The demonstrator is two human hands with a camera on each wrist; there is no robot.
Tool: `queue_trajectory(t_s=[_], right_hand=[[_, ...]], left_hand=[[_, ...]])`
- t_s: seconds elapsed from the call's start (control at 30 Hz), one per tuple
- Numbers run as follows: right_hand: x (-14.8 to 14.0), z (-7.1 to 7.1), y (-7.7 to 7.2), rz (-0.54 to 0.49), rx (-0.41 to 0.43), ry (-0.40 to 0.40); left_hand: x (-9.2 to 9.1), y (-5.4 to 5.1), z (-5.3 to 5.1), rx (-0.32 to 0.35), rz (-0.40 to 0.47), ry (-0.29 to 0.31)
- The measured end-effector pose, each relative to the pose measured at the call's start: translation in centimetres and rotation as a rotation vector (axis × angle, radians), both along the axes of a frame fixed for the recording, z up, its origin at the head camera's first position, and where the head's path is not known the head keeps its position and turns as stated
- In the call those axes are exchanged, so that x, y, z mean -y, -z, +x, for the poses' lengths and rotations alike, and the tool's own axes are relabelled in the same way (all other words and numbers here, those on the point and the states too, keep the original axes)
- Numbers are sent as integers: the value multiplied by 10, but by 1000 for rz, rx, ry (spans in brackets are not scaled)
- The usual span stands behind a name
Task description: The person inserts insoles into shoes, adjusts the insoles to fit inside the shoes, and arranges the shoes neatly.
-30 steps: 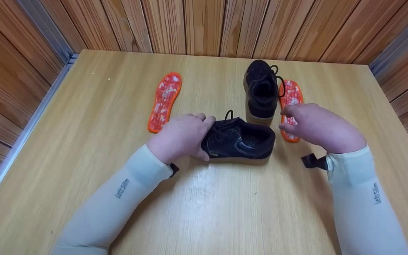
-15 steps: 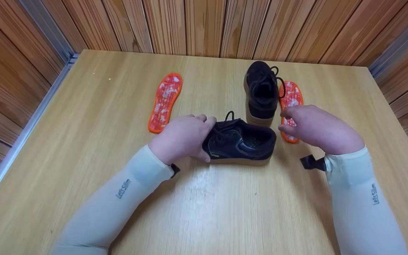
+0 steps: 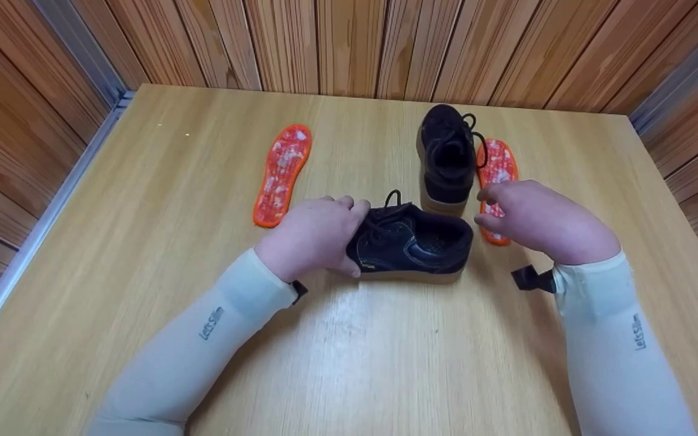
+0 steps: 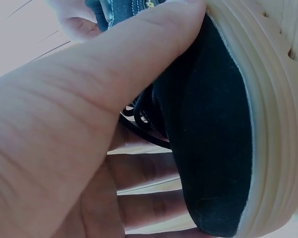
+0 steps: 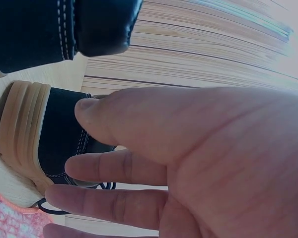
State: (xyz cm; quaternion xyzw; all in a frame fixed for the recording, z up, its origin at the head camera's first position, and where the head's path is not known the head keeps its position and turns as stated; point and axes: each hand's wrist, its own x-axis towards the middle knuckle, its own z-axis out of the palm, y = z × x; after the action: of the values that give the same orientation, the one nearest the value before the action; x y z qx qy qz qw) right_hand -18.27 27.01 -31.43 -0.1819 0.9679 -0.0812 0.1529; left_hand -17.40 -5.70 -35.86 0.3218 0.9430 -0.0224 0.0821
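Note:
A black lace-up shoe (image 3: 409,242) with a tan sole lies across the middle of the table, its toe to the left. My left hand (image 3: 315,233) grips that toe; in the left wrist view the thumb crosses the near side and the fingers reach round the far side of the toe (image 4: 213,134). My right hand (image 3: 549,221) hovers just right of the heel, holding nothing, with straight fingers spread in the right wrist view. Below its fingertips is a red-and-white insole (image 3: 497,160) with an orange edge, partly hidden by the hand.
The second black shoe (image 3: 446,154) stands behind the first, toe away from me, its laces hanging over the right insole. Another matching insole (image 3: 282,175) lies left of the shoes. Wood-panelled walls (image 3: 349,48) border the table (image 3: 349,363) at the back and sides.
My right hand has shifted very slightly left. The left hand's hold, the shoes and the insoles look the same.

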Motion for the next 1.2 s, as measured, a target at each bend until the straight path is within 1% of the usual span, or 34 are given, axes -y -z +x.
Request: queue_trajectory(t_s=[0.2,0.37,0.5,0.67,0.8,0.9,1.03,1.2], right_hand=[[2,1,0,7,4,12],[1,2,0,6,16,24],[0,2,0,-3,37,41],[0,0,0,-5,48,46],[1,-1,0,1,41,35],[1,-1,1,1,38,32],[2,0,3,-5,32,28],[3,1,3,2,31,29]], left_hand=[[0,-1,0,2,-1,-9],[1,-4,-2,58,4,-21],[5,-7,-5,94,37,-32],[12,-9,-8,87,77,-23],[17,-10,-12,90,121,-30],[23,-9,-17,81,160,-37],[33,-8,-27,51,200,-74],[45,-3,-40,-6,204,-129]])
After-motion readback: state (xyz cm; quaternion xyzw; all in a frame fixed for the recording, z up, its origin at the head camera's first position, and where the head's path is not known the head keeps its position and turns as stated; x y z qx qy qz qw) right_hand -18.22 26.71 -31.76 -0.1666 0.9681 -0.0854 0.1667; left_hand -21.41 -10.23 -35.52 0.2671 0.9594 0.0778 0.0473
